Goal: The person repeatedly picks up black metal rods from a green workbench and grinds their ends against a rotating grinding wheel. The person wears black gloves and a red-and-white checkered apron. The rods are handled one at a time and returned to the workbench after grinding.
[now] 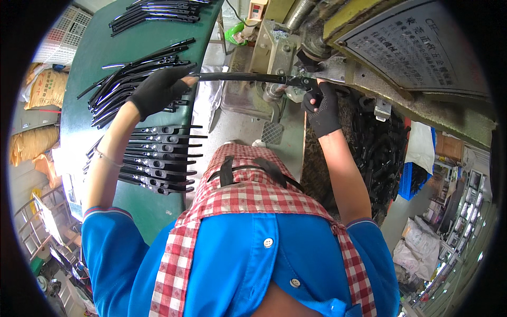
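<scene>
My left hand [158,91], in a black fingerless glove, is closed on the left end of a long black wiper arm [243,77]. The arm spans the gap between the green table and the press. At its other end, my right hand [323,109], gloved the same way, grips the black end fitting [303,82] right beside the press tooling [311,59]. Under and around my left hand lie loose black rods [113,98] on the table. Nearer to me is a row of black wiper arms [161,162] with holed, flat heads.
The green table [87,63] runs along the left, with another bundle of rods [158,13] at its far end. A heavy press [422,100] overhangs the right side. Below it sits a heap of black parts [372,148]. A foot pedal [272,133] stands on the floor ahead.
</scene>
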### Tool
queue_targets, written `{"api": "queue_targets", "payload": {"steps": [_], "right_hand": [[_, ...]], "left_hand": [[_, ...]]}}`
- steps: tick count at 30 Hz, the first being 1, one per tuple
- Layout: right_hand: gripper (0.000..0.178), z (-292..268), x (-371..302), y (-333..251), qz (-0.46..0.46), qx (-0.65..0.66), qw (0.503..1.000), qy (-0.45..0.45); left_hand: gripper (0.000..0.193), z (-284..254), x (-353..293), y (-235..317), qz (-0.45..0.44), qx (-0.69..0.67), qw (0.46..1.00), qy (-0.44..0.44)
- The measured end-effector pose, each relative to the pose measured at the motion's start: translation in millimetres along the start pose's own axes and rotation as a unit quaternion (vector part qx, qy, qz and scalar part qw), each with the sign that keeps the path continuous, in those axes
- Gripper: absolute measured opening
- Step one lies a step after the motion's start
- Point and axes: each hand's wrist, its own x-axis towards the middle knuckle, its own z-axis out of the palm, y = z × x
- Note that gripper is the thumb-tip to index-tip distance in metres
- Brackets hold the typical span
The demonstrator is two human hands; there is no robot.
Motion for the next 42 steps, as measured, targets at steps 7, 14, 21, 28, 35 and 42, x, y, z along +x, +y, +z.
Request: {"api": "queue_targets", "payload": {"steps": [7,14,21,28,35,42], "right_hand": [[0.034,-23.2,11.6,23.3,-0.056,0.019,0.998,-0.029],[0.016,-71.3,4.5,55.4,-0.106,-0.159,0.981,0.023],[0.031,-67.3,72.4,50.9,-0.297,-0.659,0.685,0.09],[0.031,-31.3,96.3,46.7,-0.118,-0.853,0.504,0.071],[0.029,-26.2,97.4,50.3,-0.14,-0.866,0.465,0.114],[0.031,-79.1,136.9,54.7,-0.162,-0.818,0.549,0.054]], "left_hand": [[0.03,27.9,29.4,14.5,0.184,0.247,0.942,0.134],[0.021,44.0,63.4,10.5,0.175,0.248,0.947,0.108],[0.017,42.7,58.4,13.5,0.163,0.203,0.96,0.108],[0.024,35.0,57.5,25.5,0.146,0.212,0.964,0.066],[0.026,55.1,65.9,46.6,0.208,0.182,0.959,0.058],[0.035,43.3,4.0,33.4,0.202,0.104,0.97,0.086]]}}
